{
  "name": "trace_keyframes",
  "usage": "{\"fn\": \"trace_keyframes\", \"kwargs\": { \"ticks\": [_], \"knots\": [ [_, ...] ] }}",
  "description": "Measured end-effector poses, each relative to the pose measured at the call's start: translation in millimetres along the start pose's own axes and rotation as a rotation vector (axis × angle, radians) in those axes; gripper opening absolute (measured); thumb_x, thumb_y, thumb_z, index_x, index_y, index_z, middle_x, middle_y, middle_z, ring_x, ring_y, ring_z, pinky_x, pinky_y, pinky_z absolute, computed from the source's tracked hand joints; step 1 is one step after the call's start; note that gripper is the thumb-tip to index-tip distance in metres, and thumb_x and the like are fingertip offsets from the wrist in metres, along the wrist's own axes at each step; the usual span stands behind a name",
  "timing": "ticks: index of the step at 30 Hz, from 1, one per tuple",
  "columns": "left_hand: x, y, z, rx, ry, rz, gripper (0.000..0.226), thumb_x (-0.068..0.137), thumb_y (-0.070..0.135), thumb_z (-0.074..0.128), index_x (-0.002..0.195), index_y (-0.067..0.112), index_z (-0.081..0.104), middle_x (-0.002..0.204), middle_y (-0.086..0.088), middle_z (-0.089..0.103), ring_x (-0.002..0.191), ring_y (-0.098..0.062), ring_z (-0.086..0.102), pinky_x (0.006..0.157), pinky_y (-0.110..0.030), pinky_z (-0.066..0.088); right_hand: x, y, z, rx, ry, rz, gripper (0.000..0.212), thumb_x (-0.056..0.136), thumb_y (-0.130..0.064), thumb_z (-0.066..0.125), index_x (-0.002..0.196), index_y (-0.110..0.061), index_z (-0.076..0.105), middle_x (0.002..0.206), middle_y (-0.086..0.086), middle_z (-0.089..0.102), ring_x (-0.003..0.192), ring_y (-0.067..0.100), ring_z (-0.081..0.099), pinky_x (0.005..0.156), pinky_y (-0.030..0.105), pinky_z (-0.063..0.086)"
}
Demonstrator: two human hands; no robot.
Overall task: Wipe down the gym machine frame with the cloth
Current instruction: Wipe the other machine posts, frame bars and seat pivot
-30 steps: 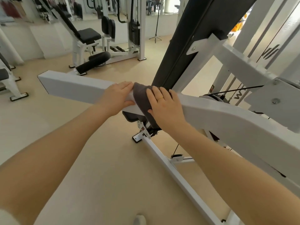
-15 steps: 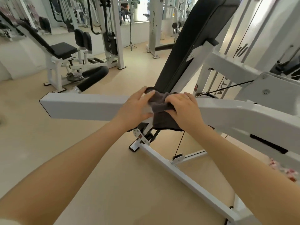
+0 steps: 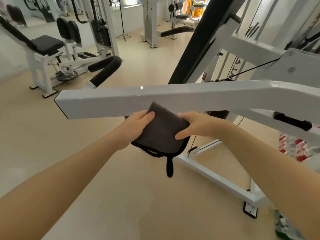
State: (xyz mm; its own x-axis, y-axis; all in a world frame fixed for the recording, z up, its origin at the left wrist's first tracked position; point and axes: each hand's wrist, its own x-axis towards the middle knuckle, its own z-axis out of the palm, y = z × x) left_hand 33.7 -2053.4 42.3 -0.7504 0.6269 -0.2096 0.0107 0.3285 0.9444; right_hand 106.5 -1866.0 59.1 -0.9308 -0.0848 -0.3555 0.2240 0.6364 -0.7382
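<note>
White machine frame [image 3: 173, 99] dominates the view: one thick horizontal beam running left to right, cut end on the left, bending down toward the right. Everything below is placed relative to that beam. Behind it, a black padded backrest [image 3: 204, 40] slopes up and away, bolted to white uprights. Under it, a white floor rail [image 3: 216, 181] runs diagonally off to the right, ending in a black-edged foot plate. A thin black cable [image 3: 249, 68] crosses above the beam's right part. Far behind the beam's left end: another white machine with a black seat [image 3: 47, 44], and a black foam roller pad [image 3: 105, 67] just past the beam's cut end. Beige floor [image 3: 121, 196] all around. Cloth [image 3: 161, 130]: dark grey, folded square, black-stitched edge, black hanging loop dangling below it. It sits in front of the beam's lower edge, top corner overlapping the beam's front face; can't tell if it's actually touching the metal. Left hand [image 3: 138, 123] grips the cloth's left edge, thumb on top. Right hand [image 3: 194, 125] grips the right edge, thumb pressed on the cloth face, fingers curled behind. Both arms bare and stretched forward.
</note>
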Motion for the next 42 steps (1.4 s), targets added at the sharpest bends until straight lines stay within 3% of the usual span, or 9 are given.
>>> {"fn": "trace_keyframes", "kwargs": {
  "ticks": [4,9,12,17,22,29,35,38,42],
  "knots": [
    [-4.8,-23.1,-4.7,-0.003,-0.185,-0.081,0.028,0.091,0.015,0.056,0.118,0.020,0.048,0.104,-0.003,0.067,0.096,-0.018,0.066,0.076,-0.030,0.055,10.4,17.0,16.1,0.364,0.238,0.077,0.017,0.083,-0.011,0.067,0.096,-0.017,0.060,0.090,-0.003,0.064,0.081,0.006,0.060,0.058,0.011,0.049],
    [2.5,-37.5,7.0,0.031,0.079,-0.042,0.011,0.090,0.012,0.055,0.099,0.017,0.051,0.097,-0.001,0.067,0.087,-0.019,0.065,0.071,-0.027,0.052,17.9,22.8,29.3,0.404,0.461,0.090,0.026,0.081,-0.008,0.068,0.104,-0.009,0.056,0.089,0.001,0.063,0.080,0.009,0.061,0.059,0.014,0.051],
    [8.2,-39.2,14.4,0.361,0.253,0.239,0.008,0.088,0.007,0.053,0.093,0.013,0.053,0.090,-0.001,0.061,0.079,-0.016,0.060,0.066,-0.023,0.048,23.9,24.0,35.4,0.448,0.443,0.208,0.027,0.082,-0.008,0.068,0.104,-0.006,0.053,0.097,0.009,0.062,0.085,0.018,0.063,0.064,0.023,0.053],
    [16.8,-46.4,11.0,1.173,0.385,1.028,0.021,0.078,0.001,0.042,0.093,0.013,0.051,0.091,-0.008,0.055,0.066,-0.024,0.052,0.059,-0.029,0.036,19.3,21.4,35.8,1.191,0.160,0.217,0.015,0.096,-0.010,0.044,0.101,-0.003,0.057,0.099,0.017,0.064,0.089,0.025,0.064,0.071,0.032,0.058],
    [13.5,-61.3,0.9,1.277,0.305,1.144,0.040,0.078,-0.007,0.035,0.105,0.019,0.049,0.102,-0.005,0.042,0.079,-0.023,0.046,0.059,-0.032,0.043,14.6,29.9,33.7,1.215,0.084,0.175,0.022,0.097,-0.011,0.040,0.107,-0.001,0.057,0.103,0.017,0.063,0.092,0.028,0.064,0.079,0.035,0.057],
    [8.8,-66.3,15.6,1.330,0.243,1.117,0.040,0.089,0.001,0.031,0.102,0.015,0.067,0.098,-0.007,0.053,0.078,-0.022,0.044,0.061,-0.031,0.039,20.7,30.5,43.6,0.947,0.093,0.127,0.009,0.091,-0.007,0.055,0.098,-0.005,0.060,0.102,0.016,0.066,0.094,0.027,0.066,0.082,0.036,0.056],
    [-12.0,-50.4,21.3,0.334,0.175,0.175,0.041,0.087,0.029,0.060,0.124,0.027,0.043,0.112,0.014,0.051,0.076,-0.008,0.057,0.065,-0.014,0.045,32.5,37.9,37.5,0.819,-0.040,-0.026,0.025,0.086,0.007,0.049,0.104,-0.008,0.057,0.105,0.016,0.063,0.097,0.027,0.062,0.085,0.038,0.053],
    [-14.1,-46.4,15.5,0.382,0.027,0.101,0.032,0.080,0.025,0.069,0.104,0.036,0.052,0.097,0.020,0.058,0.075,-0.010,0.057,0.064,-0.011,0.043,31.4,31.6,34.1,0.670,-0.170,-0.137,0.029,0.087,0.011,0.049,0.102,-0.013,0.055,0.101,0.009,0.061,0.094,0.022,0.062,0.082,0.035,0.053],
    [-14.2,-50.1,12.1,0.232,0.125,0.072,0.020,0.081,0.022,0.068,0.089,0.036,0.056,0.088,0.017,0.065,0.079,0.001,0.060,0.067,-0.014,0.045,42.7,28.4,45.4,1.017,0.053,-0.118,0.023,0.093,-0.013,0.051,0.116,-0.011,0.052,0.108,0.009,0.061,0.093,0.017,0.064,0.082,0.027,0.053]
  ]
}}
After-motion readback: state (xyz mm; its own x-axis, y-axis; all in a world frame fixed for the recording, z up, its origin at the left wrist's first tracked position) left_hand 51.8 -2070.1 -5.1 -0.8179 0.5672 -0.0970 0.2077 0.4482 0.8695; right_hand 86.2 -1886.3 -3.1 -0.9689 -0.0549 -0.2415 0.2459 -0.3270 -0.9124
